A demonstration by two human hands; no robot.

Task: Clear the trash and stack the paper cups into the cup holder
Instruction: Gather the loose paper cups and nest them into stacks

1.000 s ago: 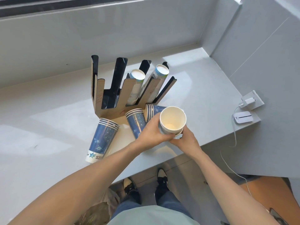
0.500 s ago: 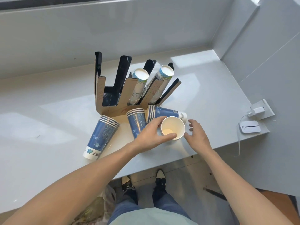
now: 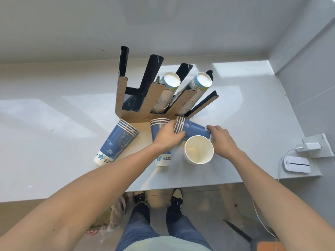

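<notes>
A cardboard cup holder (image 3: 126, 115) stands on the grey counter (image 3: 54, 142), with two white cup stacks (image 3: 167, 87) in its right slots. Three stacks of blue paper cups lie on their sides in front of it: a left stack (image 3: 117, 142), a middle stack (image 3: 159, 160) and a right stack (image 3: 194, 128). My left hand (image 3: 167, 137) grips the rim end of the right stack. The base end of that stack is held by my right hand (image 3: 223, 140). A single cup (image 3: 198, 149) stands upright, mouth open, between my hands, untouched.
A white device (image 3: 296, 163) and a plugged-in charger (image 3: 310, 146) sit at the counter's right edge, with a cable hanging down. Grey walls close the back and right. A plastic bag (image 3: 116, 212) lies on the floor by my feet.
My left hand has set the single cup down upright and let it go. Both hands moved forward onto the right lying stack of blue cups.
</notes>
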